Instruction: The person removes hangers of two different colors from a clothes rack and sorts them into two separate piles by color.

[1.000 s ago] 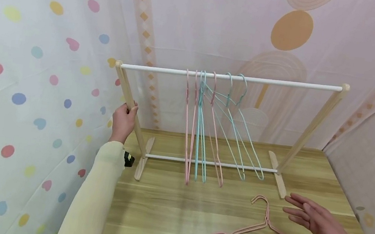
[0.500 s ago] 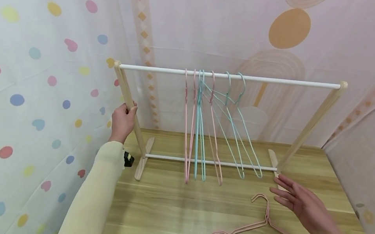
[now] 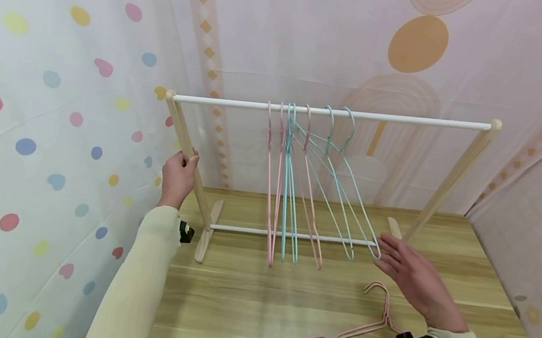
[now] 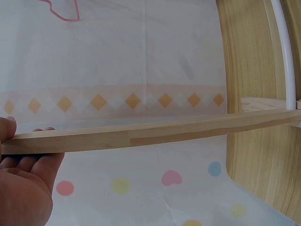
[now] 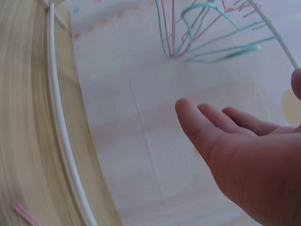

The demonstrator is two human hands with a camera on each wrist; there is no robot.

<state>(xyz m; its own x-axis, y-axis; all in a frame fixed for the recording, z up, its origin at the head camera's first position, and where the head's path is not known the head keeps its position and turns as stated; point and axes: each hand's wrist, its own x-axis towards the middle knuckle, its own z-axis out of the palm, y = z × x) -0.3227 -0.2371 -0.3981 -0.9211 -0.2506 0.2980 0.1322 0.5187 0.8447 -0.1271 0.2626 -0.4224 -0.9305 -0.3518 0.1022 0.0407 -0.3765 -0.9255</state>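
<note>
My left hand (image 3: 178,179) grips the left wooden post (image 3: 180,125) of a small clothes rack, fingers and thumb round it; the left wrist view shows the post (image 4: 141,133) across the palm. My right hand (image 3: 413,276) is held with straight fingers near the lower end of the rightmost blue hanger (image 3: 360,203), overlapping it in the head view. Several pink and blue hangers hang from the white top rail (image 3: 421,121); one pink hanger (image 3: 269,186) is leftmost. In the right wrist view the right hand (image 5: 254,160) holds nothing.
A pink hanger (image 3: 349,334) lies on the wooden table (image 3: 226,311), partly behind the right forearm. The white lower rail (image 3: 242,229) joins the rack's feet. A dotted curtain (image 3: 69,177) stands on the left, and patterned cloth (image 3: 278,33) hangs behind.
My right hand has moved left and upward from the table's right side to the rightmost blue hanger's lower end. My left hand keeps its grip on the post.
</note>
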